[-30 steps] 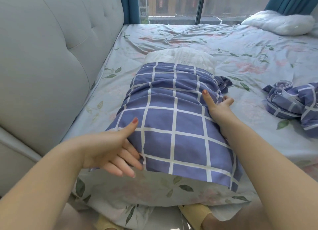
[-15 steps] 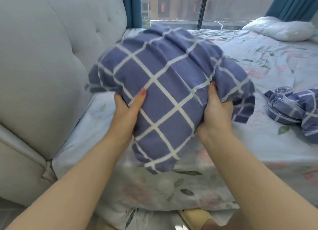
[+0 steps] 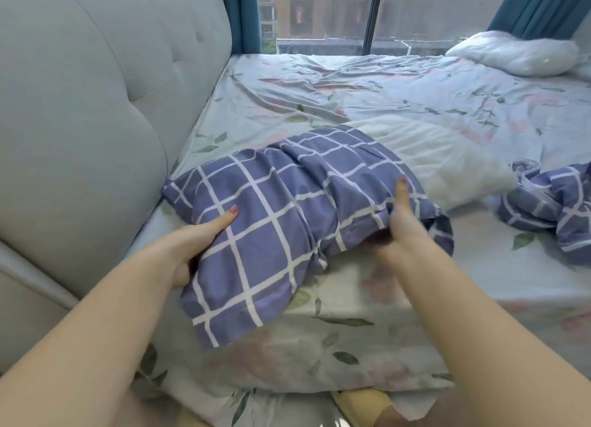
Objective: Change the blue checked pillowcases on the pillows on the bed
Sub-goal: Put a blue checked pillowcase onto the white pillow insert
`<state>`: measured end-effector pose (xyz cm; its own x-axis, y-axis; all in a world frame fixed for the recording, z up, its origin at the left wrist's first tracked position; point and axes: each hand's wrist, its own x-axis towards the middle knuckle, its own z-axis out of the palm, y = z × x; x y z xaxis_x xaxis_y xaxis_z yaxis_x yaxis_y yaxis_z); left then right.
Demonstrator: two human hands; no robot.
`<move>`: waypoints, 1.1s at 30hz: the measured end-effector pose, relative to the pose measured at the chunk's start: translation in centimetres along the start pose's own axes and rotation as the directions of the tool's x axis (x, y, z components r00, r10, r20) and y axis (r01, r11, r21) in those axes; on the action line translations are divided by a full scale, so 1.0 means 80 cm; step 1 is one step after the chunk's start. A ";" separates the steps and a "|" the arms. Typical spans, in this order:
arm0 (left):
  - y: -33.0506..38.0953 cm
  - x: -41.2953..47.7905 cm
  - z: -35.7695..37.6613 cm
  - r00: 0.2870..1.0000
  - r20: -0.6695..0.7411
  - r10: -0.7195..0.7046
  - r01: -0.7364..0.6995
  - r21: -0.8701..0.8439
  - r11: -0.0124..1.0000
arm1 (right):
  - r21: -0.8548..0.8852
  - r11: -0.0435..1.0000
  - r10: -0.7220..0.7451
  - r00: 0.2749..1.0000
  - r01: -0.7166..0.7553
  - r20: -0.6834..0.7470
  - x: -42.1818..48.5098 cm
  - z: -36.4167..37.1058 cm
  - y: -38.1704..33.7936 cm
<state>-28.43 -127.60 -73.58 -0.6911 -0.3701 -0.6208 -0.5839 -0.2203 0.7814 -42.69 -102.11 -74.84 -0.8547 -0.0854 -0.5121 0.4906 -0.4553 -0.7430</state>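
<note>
Blue-and-white cloth fills the middle of the frame: a blue checked pillowcase (image 3: 271, 222) lies bunched across the near edge of the bed, one corner hanging over the side of the floral sheet (image 3: 319, 84). Its left end sits just beside the padded grey headboard (image 3: 96, 107). The left hand (image 3: 195, 244) grips the case at centre left, thumb flat on top and fingers curled out of sight beneath the fabric. The right hand (image 3: 399, 228) pinches a gathered fold at centre right, thumb pointing up over the cloth; its other fingers are tucked under and cannot be seen. A white pillow (image 3: 447, 167) shows bare to the right of the case, much of it uncovered, while its near end is hidden inside the checked cloth. At the right edge a second checked pillowcase (image 3: 550, 209) lies crumpled on the sheet with nothing in it, and a bare pillow (image 3: 518, 54) rests in the upper right corner, well apart from it. Judging from this, one pillow seems fully stripped and the other partly so, which puts the task somewhere in its first half. No replacement cases are in view, so both pillows would still need covering once this case is off.
</note>
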 end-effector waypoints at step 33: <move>-0.006 -0.066 0.060 0.994 0.047 -0.095 0.059 0.501 0.864 | -0.613 0.397 -0.624 0.690 0.683 0.367 -0.127 -0.025 -0.062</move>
<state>-26.48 -121.21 -70.99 -0.6514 -0.3046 -0.6949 -0.7585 0.2395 0.6061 -36.10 -97.16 -66.80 -0.9583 -0.0999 0.2677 -0.2856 0.3042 -0.9088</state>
